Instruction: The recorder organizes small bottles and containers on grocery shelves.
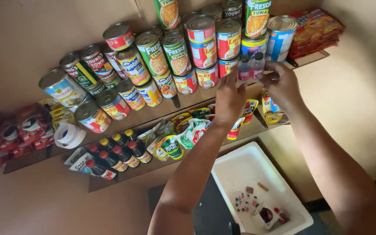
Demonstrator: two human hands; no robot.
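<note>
Bottles (pixel 250 66), two small clear ones, stood on the upper shelf (pixel 162 111) just right of the red cans (pixel 205 48), left hand (pixel 229 99) steadying one, right hand (pixel 280 82) fingers pinched at the other's cap; best kept upright, clear of cans.

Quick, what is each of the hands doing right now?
Left hand: closed on a small clear bottle on the upper shelf.
Right hand: fingers pinched at a second small bottle beside it.

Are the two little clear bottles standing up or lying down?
Standing up: both little bottles sit upright on the shelf, caps on top.
</note>
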